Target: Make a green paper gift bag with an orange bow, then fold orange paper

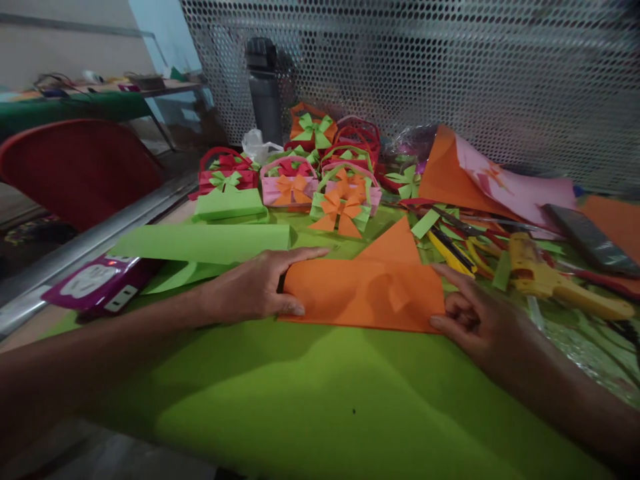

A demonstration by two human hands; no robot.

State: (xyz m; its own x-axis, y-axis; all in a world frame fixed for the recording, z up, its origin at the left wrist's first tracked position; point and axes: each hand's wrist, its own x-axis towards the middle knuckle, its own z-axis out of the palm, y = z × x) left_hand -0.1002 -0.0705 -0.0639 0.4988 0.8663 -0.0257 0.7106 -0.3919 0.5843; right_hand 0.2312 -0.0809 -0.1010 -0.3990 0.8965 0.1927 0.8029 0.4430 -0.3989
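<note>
A folded sheet of orange paper [350,293] lies on the green work surface [320,400] in front of me. My left hand [265,283] grips its left edge, with the thumb on the near corner and the index finger stretched along the top. At the right edge, my right hand [467,310] pinches the paper between thumb and fingers. An orange triangular piece [393,243] sticks up from behind the folded sheet. Folded light green paper [215,243] rests just beyond my left hand.
Small paper bags with bows [293,183] stand in rows at the back, before a dark bottle [265,93]. A yellow glue gun [560,283], a yellow cutter [450,250] and a phone [593,237] lie right. A purple power strip [100,283] sits left, near a red chair [75,173].
</note>
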